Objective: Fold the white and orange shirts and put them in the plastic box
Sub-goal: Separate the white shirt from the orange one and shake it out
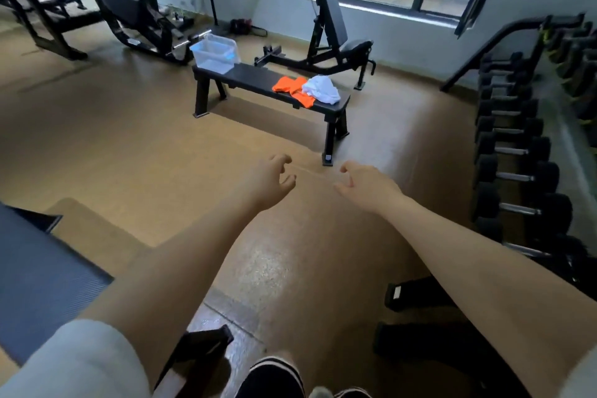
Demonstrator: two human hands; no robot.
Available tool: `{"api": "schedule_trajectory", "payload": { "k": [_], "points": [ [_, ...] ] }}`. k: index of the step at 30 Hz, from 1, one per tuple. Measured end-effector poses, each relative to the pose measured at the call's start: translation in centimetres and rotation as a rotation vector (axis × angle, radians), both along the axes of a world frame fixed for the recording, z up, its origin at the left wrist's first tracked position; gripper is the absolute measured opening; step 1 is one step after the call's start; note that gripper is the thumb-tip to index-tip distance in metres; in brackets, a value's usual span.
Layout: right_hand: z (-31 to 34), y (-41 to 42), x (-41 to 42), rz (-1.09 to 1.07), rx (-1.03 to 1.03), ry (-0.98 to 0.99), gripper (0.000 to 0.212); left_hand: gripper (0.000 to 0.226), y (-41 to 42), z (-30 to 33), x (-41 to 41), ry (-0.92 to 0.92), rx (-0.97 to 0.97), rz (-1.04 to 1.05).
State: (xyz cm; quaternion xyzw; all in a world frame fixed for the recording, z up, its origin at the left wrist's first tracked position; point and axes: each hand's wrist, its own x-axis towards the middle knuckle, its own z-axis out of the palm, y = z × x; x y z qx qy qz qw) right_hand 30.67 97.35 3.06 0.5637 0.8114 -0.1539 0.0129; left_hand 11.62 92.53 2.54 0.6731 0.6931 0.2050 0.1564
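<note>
While both arms reach forward from the head view, the left hand and right hand hang empty over the floor, fingers loosely curled and apart. Well ahead at twelve o'clock stands a black bench; the crumpled orange shirt and white shirt touch at its right end, the plastic box at its eleven-o'clock end. Folding looks unstarted; next calls for walking closer and spreading one shirt flat.

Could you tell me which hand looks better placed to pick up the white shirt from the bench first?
Probably the right hand. The white shirt lies at the bench's right end, more on that hand's side; the left hand lines up nearer the orange shirt. Both hands are empty and far from the bench.
</note>
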Motion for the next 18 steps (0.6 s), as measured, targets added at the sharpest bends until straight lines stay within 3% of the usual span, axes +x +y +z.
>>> {"api": "schedule_trajectory", "payload": {
  "k": [8,13,18],
  "points": [
    [-3.0,17.8,-4.9,0.073,-0.057,0.056,0.044,0.043,17.9,-2.0,-4.8,-0.041,-0.03,0.1],
    [-4.8,31.6,-10.6,0.037,-0.089,0.094,0.031,0.041,30.5,-3.7,-10.2,-0.04,-0.053,0.141],
    [-3.8,43.1,-16.0,-0.016,-0.111,0.18,0.044,0.04,42.2,-2.6,-15.2,0.09,-0.073,0.061]
  ]
}}
